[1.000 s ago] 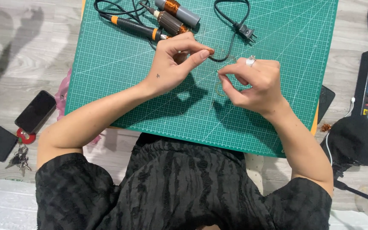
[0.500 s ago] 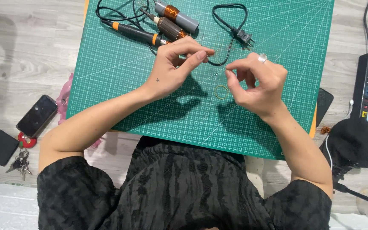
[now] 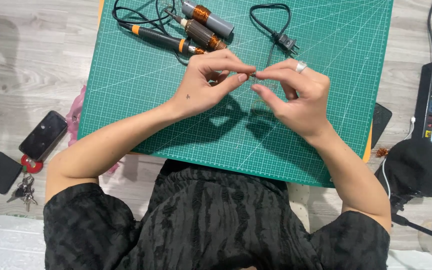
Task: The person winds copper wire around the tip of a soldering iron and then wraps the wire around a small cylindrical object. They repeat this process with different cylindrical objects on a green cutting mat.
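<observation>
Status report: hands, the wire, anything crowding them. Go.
Left hand and right hand pinch a thin wire between them, above the green mat. Soldering iron and two copper-wound rotors lie just beyond the hands, not touching.

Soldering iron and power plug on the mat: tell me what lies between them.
In the head view, two copper-wound motor armatures lie between the soldering iron and the power plug, on the green cutting mat.

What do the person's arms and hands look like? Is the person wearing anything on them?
Both forearms are bare. Short black crinkly sleeves cover the upper arms. The left hand has a tiny dark mark near the wrist. The right hand wears a silver ring. No gloves or watch.
</observation>
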